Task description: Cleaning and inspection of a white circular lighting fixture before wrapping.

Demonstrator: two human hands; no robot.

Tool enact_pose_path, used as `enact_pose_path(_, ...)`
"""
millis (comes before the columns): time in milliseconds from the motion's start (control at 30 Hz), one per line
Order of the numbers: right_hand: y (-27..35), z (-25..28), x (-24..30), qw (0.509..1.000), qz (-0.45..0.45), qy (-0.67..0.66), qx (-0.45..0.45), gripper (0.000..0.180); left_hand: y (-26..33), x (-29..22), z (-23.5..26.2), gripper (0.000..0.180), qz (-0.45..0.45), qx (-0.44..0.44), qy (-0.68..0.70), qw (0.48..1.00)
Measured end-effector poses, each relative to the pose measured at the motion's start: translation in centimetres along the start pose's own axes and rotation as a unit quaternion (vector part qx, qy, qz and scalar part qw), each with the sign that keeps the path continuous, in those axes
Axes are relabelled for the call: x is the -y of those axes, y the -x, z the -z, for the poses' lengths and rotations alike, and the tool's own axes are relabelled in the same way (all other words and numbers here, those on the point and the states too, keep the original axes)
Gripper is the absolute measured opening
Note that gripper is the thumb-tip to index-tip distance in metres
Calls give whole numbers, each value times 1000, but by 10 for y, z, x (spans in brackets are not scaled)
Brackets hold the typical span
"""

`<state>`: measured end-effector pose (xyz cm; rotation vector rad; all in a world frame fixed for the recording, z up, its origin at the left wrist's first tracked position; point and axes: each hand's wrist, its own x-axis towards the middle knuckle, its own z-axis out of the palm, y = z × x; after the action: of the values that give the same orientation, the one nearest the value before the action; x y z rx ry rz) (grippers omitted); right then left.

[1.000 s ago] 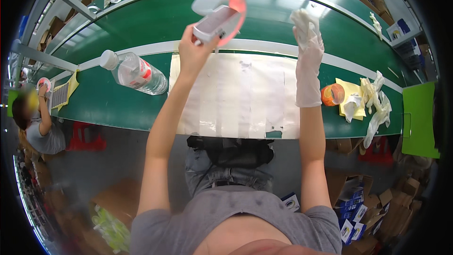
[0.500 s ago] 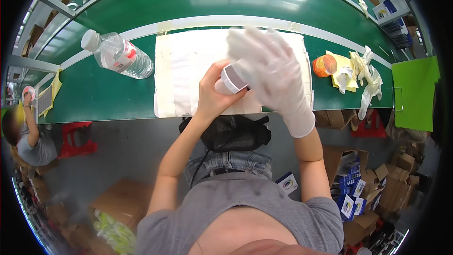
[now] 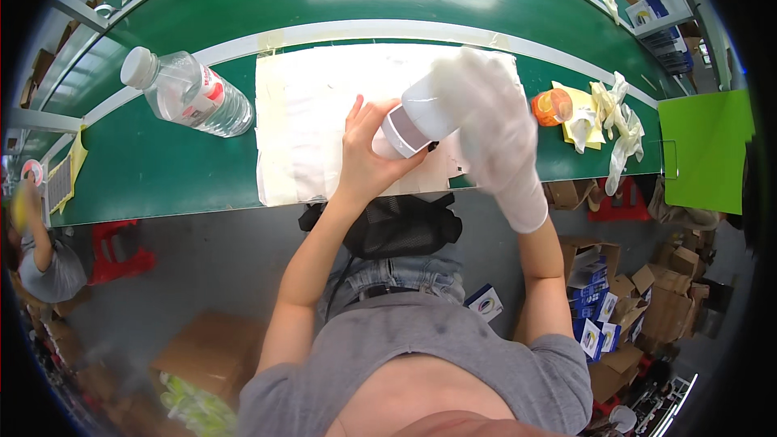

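Note:
My bare left hand (image 3: 366, 152) is closed around the near end of a white, rounded device (image 3: 429, 107) with a grey-brown band. The device is held tilted above a pale, taped work mat (image 3: 303, 137). My right hand (image 3: 500, 133), in a white glove, is at the device's right side. Motion smears its fingers, so I cannot tell whether they grip or only touch it. A small dark part shows beneath the device, partly hidden by my hands.
A clear water bottle (image 3: 190, 95) stands left of the mat on the green workbench (image 3: 113, 170). At the right are an orange container (image 3: 551, 107), a yellow cloth (image 3: 595, 133), loose gloves (image 3: 625, 146) and a green board (image 3: 702, 154). A co-worker (image 3: 48, 263) sits far left.
My gloved right hand has shifted right and slightly down, exposing more of the device's white body. My left hand still holds the device. The whole view has moved slightly.

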<state>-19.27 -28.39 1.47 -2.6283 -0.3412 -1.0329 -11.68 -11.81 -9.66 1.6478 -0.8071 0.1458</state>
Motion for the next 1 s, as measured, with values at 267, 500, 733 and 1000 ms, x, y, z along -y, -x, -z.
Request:
enact_pose_path(267,9,-11,-19,998,-26,-38,-46,32,-1,3,0,56,-4,4,-4,1000)
enact_pose_path(500,22,-23,-16,987,-68,-111,-99,40,0,2,1,58,-2,19,2,1000)
enact_pose_path(733,-6,-7,13,991,-96,-90,20,36,2,5,-2,59,16,22,2,1000)
enact_pose_path(1000,5,-23,-12,925,-231,-280,-114,40,-1,1,0,59,17,23,1,1000)
